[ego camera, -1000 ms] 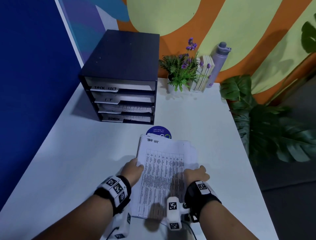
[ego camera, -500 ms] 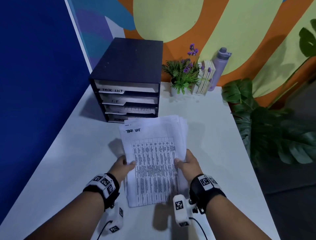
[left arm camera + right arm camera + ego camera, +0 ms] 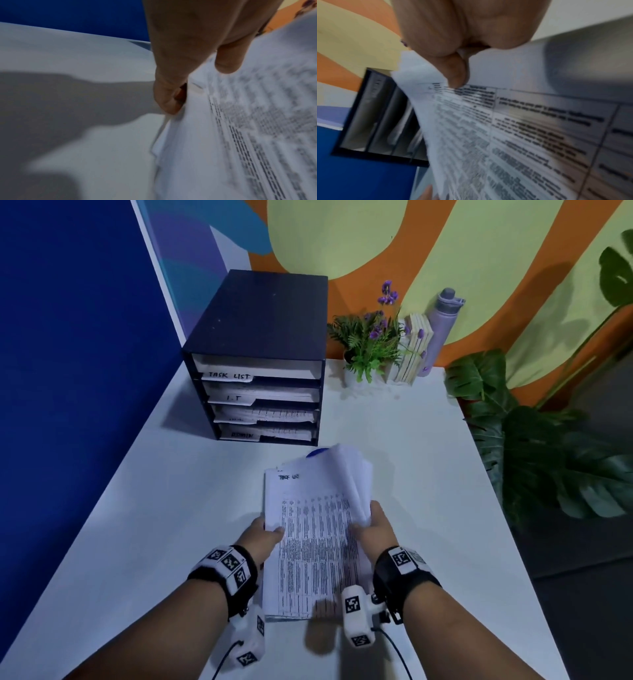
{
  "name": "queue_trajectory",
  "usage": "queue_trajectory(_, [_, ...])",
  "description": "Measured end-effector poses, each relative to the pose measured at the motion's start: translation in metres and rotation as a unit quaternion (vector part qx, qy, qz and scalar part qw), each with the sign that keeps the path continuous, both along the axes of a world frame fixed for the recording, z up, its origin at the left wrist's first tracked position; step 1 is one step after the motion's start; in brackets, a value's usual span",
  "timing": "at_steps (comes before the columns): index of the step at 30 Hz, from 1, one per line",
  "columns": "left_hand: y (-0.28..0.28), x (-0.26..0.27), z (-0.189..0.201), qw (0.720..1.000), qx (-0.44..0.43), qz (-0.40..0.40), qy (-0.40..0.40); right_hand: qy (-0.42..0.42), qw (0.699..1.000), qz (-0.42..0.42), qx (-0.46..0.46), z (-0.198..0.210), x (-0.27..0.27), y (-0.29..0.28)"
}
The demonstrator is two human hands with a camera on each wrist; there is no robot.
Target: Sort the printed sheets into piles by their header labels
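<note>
Sorting judged partly done: organizer (image 3: pixel 255 392) trays hold sheets, while a stack (image 3: pixel 310 542) is gripped by left hand (image 3: pixel 262 537) and right hand (image 3: pixel 375 530) over the desk's (image 3: pixel 137 542) near edge.

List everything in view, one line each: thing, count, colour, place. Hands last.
stack of printed sheets: one, white, held above the table's near middle
table: one, white
paper organiser: one, dark blue, four slots, table's far left
potted plant: one, green with purple flowers, far edge
books: a few, cream, beside the plant
bottle: one, lilac, far edge
leafy plant: one, green, right of table
left hand: grips stack's left edge
right hand: pinches stack's right edge
</note>
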State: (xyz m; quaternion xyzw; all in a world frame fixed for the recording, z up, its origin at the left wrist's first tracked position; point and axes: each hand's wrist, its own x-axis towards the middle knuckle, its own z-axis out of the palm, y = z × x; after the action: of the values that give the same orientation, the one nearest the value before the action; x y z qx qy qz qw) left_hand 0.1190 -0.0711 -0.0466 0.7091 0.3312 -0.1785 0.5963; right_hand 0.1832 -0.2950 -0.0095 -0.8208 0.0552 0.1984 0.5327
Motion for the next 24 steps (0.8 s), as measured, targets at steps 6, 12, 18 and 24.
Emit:
queue_trajectory(6, [0.016,0.005,0.059,0.968,-0.098,0.119,-0.197,-0.087,0.977,0.066,0.181,0.064,0.011,0.005])
queue_trajectory(12, [0.018,0.012,0.136,0.923,-0.030,0.143,-0.357,-0.190,0.951,0.015,0.245,0.103,0.022,0.019])
queue_trajectory(18, [0.016,-0.003,0.144,0.910,-0.007,0.146,-0.388,-0.278,0.930,0.015,0.239,0.107,0.012,0.021])
queue_trajectory(24, [0.007,0.008,0.161,0.876,0.050,0.205,-0.433,-0.474,0.873,0.068,0.085,0.119,0.020,0.028])
